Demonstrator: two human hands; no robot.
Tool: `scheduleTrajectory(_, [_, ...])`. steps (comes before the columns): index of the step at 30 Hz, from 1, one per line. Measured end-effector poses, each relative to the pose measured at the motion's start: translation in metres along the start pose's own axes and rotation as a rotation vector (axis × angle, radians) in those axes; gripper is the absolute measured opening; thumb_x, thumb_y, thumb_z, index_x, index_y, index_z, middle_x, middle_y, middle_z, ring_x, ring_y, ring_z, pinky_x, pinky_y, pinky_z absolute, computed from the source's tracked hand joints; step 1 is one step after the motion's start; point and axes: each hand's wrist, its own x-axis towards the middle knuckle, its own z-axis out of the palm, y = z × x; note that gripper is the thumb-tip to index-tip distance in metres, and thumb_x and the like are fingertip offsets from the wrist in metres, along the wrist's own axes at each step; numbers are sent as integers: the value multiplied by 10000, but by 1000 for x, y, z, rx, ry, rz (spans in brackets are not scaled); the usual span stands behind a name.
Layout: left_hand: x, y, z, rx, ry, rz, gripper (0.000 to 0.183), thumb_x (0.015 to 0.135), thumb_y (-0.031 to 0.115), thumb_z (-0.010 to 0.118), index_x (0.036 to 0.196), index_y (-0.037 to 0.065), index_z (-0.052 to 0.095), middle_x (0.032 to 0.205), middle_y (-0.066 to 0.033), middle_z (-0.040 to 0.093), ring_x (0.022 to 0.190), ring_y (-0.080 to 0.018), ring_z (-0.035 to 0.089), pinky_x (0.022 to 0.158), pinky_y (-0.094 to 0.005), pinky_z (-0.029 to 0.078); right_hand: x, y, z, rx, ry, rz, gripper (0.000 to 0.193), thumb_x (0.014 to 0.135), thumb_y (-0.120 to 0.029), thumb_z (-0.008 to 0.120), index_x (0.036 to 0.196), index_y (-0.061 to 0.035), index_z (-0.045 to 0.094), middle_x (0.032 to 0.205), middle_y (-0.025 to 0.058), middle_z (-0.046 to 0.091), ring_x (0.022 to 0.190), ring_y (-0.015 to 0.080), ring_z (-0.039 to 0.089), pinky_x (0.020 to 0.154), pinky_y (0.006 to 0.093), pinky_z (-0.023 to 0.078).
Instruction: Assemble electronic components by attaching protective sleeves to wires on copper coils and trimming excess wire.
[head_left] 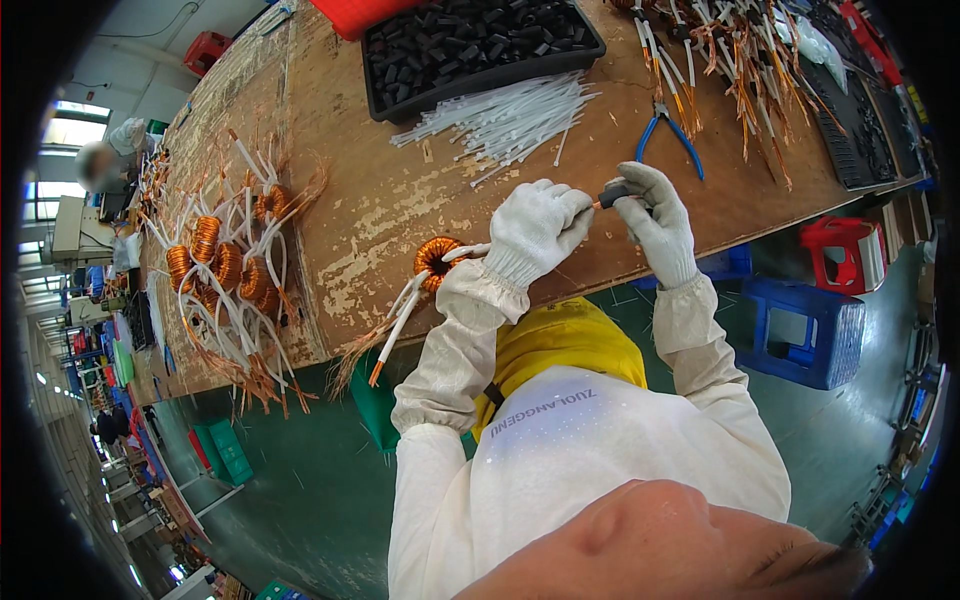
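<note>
My left hand (pixel 541 226), in a white glove, pinches a white-sleeved lead (pixel 472 250) of a copper-wound ring coil (pixel 434 268). This coil lies near the table's front edge, its other leads hanging toward the edge. A bit of bare copper (pixel 597 205) shows between my hands. My right hand (pixel 660 225), gloved too, has its fingers closed around a small black block (pixel 619 194), which meets the copper end. Whether the copper goes inside the block I cannot tell. Blue-handled pliers (pixel 672 138) lie just beyond my right hand.
A black tray (pixel 378 97) of small black blocks stands at the back, with white cable ties (pixel 510 120) before it. Finished-looking coils (pixel 228 265) pile at left; stripped wire leads (pixel 740 70) pile at right. Blue (pixel 805 335) and red stools (pixel 842 255) stand beyond the edge.
</note>
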Motion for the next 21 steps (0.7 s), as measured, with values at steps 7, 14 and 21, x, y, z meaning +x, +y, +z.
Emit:
scheduleTrajectory(7, [1,1,-1,2,-8,-11,78,843,160,738,915,131,740,804,-56,695,780,-278,660,688,-398,541,0,-6,2,-12,-55,20,507,944,-69,650,1433,-65,519,1222,48,695,793,37,568,645,177,474])
scheduleTrajectory(14, [1,0,-3,-11,-75,-68,94,868,195,719,928,126,738,820,-73,692,814,-293,666,703,-412,538,0,-10,7,-40,-63,29,527,940,-67,640,1449,-62,505,1224,53,697,796,35,574,654,174,475])
scheduleTrajectory(21, [0,2,-16,15,-214,-162,198,902,283,709,1028,130,725,883,-79,702,879,-300,671,766,-421,545,1,-6,8,-40,-79,63,571,929,-138,675,1467,-70,495,1186,56,697,816,48,580,671,189,480])
